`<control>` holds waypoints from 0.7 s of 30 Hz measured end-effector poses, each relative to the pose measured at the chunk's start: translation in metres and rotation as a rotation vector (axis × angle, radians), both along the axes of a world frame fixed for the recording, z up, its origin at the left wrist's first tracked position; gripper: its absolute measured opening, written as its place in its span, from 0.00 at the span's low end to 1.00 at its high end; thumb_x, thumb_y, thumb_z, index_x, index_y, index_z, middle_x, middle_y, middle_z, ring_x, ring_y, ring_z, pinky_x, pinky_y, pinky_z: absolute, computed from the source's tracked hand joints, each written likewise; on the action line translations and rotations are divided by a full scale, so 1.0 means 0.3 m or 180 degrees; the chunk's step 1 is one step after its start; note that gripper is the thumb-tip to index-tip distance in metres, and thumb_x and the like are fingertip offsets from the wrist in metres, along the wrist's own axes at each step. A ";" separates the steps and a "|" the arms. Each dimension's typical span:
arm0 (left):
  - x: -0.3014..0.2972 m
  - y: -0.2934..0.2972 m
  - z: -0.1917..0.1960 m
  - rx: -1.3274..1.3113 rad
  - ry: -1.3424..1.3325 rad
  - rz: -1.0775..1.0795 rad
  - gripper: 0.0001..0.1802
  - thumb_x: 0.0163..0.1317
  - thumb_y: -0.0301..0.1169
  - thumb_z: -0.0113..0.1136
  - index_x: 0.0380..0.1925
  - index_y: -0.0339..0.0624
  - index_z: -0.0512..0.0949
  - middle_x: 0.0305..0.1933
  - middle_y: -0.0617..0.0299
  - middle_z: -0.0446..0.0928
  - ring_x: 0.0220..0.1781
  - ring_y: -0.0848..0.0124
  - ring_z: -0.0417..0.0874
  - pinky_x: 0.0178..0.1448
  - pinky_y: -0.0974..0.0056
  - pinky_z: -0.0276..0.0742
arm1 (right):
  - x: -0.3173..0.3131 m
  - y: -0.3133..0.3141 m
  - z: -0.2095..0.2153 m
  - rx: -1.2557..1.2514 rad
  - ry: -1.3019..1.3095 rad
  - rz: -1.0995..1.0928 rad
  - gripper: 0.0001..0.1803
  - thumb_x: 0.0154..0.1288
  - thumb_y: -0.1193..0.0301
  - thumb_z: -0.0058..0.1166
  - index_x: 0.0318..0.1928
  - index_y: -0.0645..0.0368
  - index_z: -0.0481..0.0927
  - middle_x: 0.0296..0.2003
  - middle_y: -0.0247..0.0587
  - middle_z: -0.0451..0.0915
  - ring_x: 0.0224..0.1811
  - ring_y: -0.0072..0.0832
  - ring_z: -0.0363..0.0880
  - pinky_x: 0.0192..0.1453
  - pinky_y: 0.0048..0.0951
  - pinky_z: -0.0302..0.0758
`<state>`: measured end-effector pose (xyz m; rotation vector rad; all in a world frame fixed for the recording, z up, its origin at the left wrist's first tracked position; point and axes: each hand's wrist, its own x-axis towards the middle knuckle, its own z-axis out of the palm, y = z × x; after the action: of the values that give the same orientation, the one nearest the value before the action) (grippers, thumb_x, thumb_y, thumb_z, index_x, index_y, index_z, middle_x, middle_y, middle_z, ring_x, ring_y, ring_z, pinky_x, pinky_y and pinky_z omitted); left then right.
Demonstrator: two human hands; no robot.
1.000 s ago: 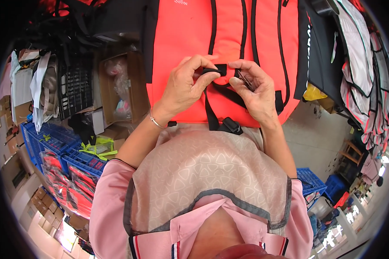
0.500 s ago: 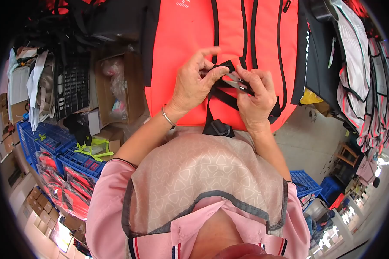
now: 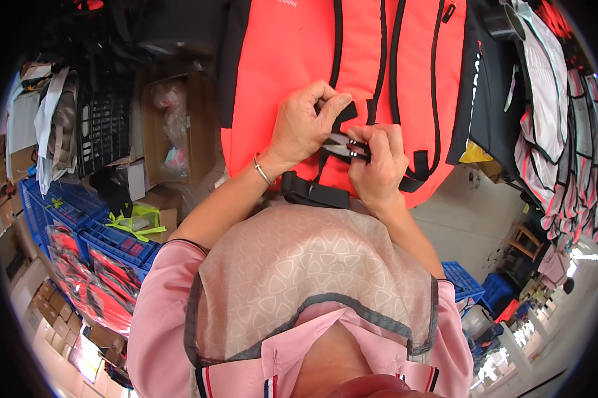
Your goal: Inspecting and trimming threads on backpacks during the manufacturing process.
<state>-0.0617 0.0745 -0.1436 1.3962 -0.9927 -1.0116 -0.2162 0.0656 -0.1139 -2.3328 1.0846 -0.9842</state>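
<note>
A bright coral-orange backpack with black trim lies before me, its shoulder straps toward the right. My left hand is closed over it, pinching the end of a black webbing strap between thumb and fingers. Close by on the right, my right hand grips a pair of thread snips. Their metal blades point left, just below the strap end, and stand slightly apart. A black buckle strap lies along the bag's near edge, against my body.
On the left stand an open cardboard box with plastic bags, a black crate and blue crates. Pale garment-like pieces with dark edging hang at the right. Another blue crate sits by my right elbow.
My right hand has come down and left, bringing the snips' blades into plain view below the strap end. The buckle strap has shifted left along the near edge.
</note>
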 end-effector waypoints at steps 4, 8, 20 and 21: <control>0.039 -0.021 -0.008 0.0167 -0.0131 -0.0340 0.17 0.66 0.39 0.63 0.26 0.35 0.77 0.16 0.65 0.71 0.20 0.81 0.68 0.24 0.68 0.65 | -0.055 0.003 0.082 0.0778 0.0352 0.1155 0.17 0.40 0.87 0.58 0.33 0.57 0.82 0.31 0.35 0.76 0.25 0.29 0.80 0.25 0.30 0.77; 0.056 -0.020 -0.010 0.0121 -0.0226 -0.0532 0.18 0.69 0.37 0.61 0.23 0.37 0.74 0.20 0.74 0.65 0.25 0.85 0.61 0.27 0.73 0.60 | -0.118 -0.062 0.183 0.0861 0.0337 0.0432 0.27 0.43 0.74 0.72 0.49 0.58 0.82 0.39 0.40 0.82 0.36 0.32 0.82 0.40 0.31 0.78; 0.045 0.006 -0.004 -0.0045 -0.0061 -0.0588 0.14 0.64 0.32 0.65 0.24 0.36 0.75 0.16 0.67 0.67 0.20 0.81 0.65 0.25 0.69 0.65 | -0.090 -0.247 0.239 -0.0171 0.1699 0.1495 0.13 0.54 0.66 0.67 0.39 0.54 0.82 0.29 0.32 0.78 0.30 0.32 0.73 0.34 0.33 0.70; 0.046 0.007 -0.004 -0.0063 -0.0043 -0.0553 0.14 0.64 0.32 0.65 0.24 0.36 0.75 0.16 0.67 0.67 0.20 0.81 0.65 0.25 0.69 0.65 | -0.084 -0.256 0.241 -0.0168 0.1802 0.1616 0.12 0.54 0.65 0.67 0.39 0.53 0.82 0.28 0.31 0.78 0.31 0.31 0.73 0.34 0.33 0.70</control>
<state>-0.0478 0.0767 -0.1448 1.3191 -1.1462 -1.1177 -0.2413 -0.0112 -0.0416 -2.8039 0.5696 -0.1681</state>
